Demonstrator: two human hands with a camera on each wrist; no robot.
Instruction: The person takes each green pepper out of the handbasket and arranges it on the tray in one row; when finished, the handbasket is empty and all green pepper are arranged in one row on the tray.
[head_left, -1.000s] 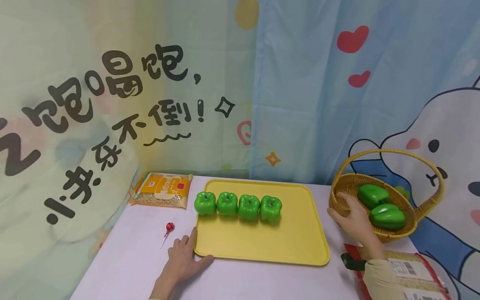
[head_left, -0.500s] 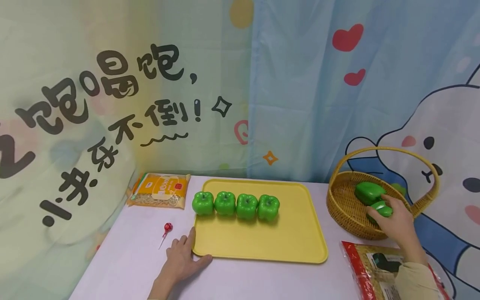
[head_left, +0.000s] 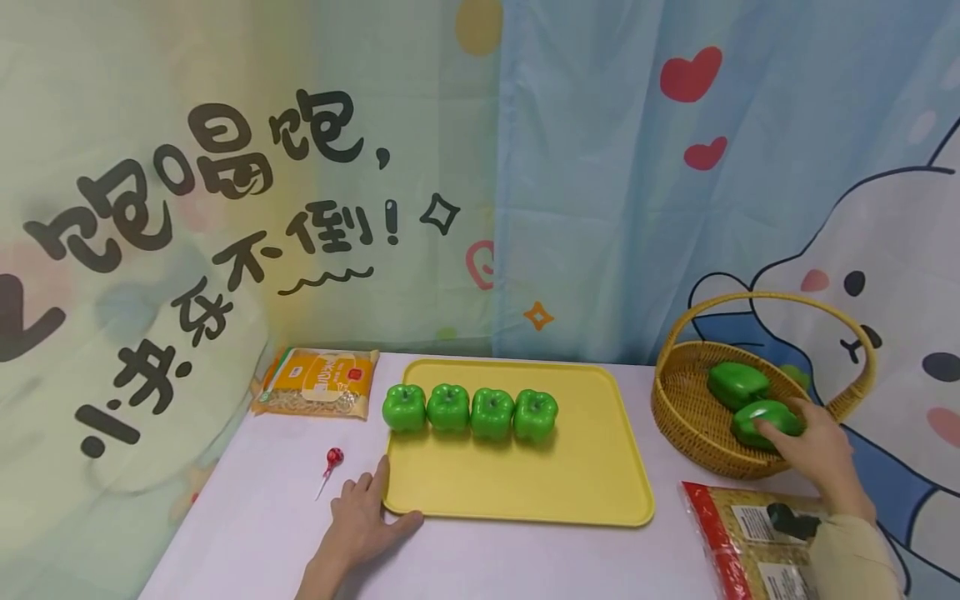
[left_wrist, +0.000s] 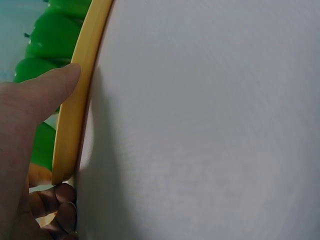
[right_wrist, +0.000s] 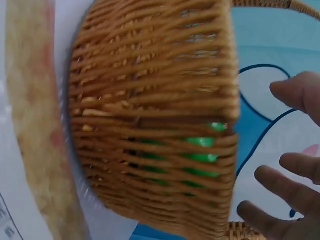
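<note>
My left hand (head_left: 360, 518) is at the near left corner of the yellow tray (head_left: 517, 492), its thumb (left_wrist: 52, 85) on the front rim and its fingers along the left side. Several green bell peppers (head_left: 492, 414) stand upright in a row along the tray's back left part. At the right, my right hand (head_left: 821, 458) reaches over the rim of the wicker basket (head_left: 688, 421), thumb and fingers at a green bell pepper (head_left: 767, 412). A second green pepper (head_left: 738, 385) lies behind it. In the right wrist view the fingers (right_wrist: 287, 187) are spread above the basket wall.
An orange food packet (head_left: 318, 383) lies at the back left, with a red lollipop (head_left: 334, 457) nearer. A red-edged clear package (head_left: 723, 533) lies in front of the basket, partly under the right forearm. Printed curtains (head_left: 577, 183) close off the back.
My right hand has moved rightward from the basket's left rim to the nearer pepper inside. The view has shifted slightly; the left hand keeps its place at the tray corner.
</note>
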